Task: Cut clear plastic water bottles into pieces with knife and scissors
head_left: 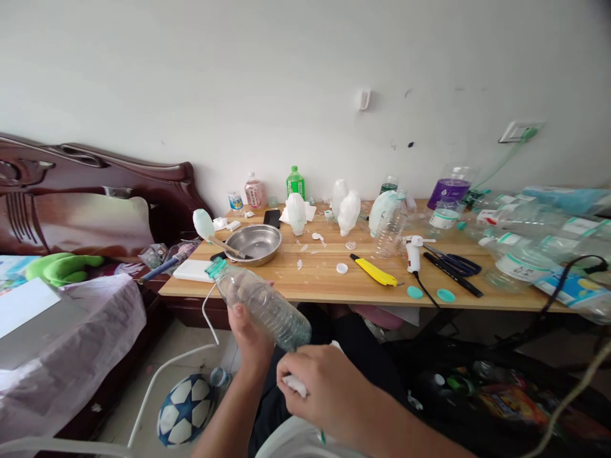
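Note:
My left hand (249, 334) is wrapped round the middle of a clear ribbed plastic bottle (267, 299), which is tilted with its green-ringed open neck up to the left. Beside the bottle's base, my right hand (324, 378) is closed on a crumpled white tissue (294, 385), part of it hidden in the fist. Just beyond the bottle's neck lies a steel bowl (258, 242) on the table, a wooden-handled tool (229, 247) resting in it. Below my right hand, part of a white tub (286, 439) shows at my lap.
On the wooden table (315, 283) stand several white-coated bottle pieces (296, 213). A yellow utility knife (373, 270), a glue gun (414, 253), scissors (456, 262) and a black pen (453, 273) lie to the right. Many clear bottles (520, 261) crowd the right end. A ball (186, 410) sits on the floor.

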Tool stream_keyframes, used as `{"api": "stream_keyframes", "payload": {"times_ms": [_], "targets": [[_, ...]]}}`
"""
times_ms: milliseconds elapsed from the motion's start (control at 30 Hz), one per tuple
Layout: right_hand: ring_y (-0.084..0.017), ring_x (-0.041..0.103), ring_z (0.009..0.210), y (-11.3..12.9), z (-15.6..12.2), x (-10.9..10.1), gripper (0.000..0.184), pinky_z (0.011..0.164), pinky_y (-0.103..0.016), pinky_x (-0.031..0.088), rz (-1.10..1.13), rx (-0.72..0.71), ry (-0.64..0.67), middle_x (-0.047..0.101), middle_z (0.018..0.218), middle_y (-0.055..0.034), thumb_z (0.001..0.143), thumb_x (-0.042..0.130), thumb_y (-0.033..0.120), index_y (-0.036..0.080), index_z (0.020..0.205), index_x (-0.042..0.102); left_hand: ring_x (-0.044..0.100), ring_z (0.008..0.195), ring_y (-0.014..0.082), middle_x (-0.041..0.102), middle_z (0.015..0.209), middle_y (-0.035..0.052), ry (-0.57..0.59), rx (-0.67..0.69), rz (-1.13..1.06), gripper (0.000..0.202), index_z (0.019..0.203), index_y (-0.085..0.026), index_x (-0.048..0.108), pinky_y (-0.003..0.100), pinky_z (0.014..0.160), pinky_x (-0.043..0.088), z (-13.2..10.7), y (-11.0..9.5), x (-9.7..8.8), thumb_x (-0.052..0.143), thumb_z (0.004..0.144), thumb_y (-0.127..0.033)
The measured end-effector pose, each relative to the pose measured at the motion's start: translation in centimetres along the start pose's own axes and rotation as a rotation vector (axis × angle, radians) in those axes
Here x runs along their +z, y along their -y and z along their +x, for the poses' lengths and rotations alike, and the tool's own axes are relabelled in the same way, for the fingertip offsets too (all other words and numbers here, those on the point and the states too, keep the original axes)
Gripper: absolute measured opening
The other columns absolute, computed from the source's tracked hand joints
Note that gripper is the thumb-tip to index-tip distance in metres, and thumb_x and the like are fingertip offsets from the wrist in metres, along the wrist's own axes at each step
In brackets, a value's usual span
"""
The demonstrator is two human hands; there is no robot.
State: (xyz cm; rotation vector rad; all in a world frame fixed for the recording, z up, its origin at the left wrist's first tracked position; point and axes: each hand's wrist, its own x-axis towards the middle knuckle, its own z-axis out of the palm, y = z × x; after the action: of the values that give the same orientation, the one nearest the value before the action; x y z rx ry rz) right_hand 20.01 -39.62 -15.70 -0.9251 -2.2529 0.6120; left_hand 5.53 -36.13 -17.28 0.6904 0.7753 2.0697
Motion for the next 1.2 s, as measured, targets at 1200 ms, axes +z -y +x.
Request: {"api": "stream_keyframes", "payload": {"times_ms": [1200], "targets": [[-0.014, 0.067, 0.074, -0.6, -0.8, -0.9, 0.013, 0.070, -0.024, 0.048, 0.088, 0.015, -0.333, 0.073, 0.086, -0.0017, 0.091, 0.058, 0.022, 0.022, 0.102, 0.063, 0.059, 0.065, 0.0203, 0.067, 0.080, 0.0054, 0.208, 0.135, -0.109, 0.065, 0.119, -0.028, 0.061, 0.034, 0.059, 0.053, 0.6, 0.2, -0.8, 0.059, 0.069, -0.070]]}}
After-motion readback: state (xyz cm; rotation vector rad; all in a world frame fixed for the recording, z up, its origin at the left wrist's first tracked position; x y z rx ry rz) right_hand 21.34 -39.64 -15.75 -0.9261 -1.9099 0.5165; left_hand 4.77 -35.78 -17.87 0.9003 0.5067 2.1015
